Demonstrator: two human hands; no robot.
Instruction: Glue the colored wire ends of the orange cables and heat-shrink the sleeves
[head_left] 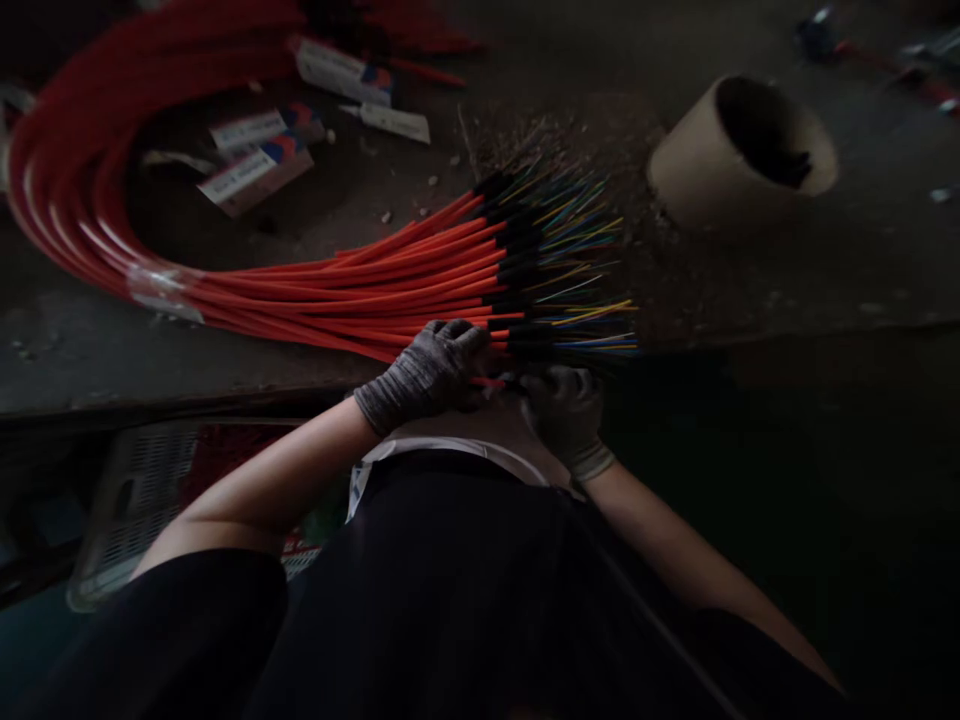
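Note:
A thick bundle of red cables (322, 285) curves round from the upper left, and its cut ends fan out in front of me. Each end has a black sleeve (517, 240), with thin coloured wires (577, 215) sticking out. My left hand (442, 360), in a grey glove, is closed around one red cable at the near side of the bundle. Just to its right, my right hand (566, 405), also gloved, has its fingers curled at the dark end of that same cable. What exactly sits between the right fingertips is too dark to see.
A cardboard tube (690, 165) with dark pieces inside stands at the right. Small boxes (259, 175) and a white glue tube (394, 122) lie inside the cable loop. Clear tape (161, 285) binds the bundle. A plastic crate (139, 500) is below the table edge at left.

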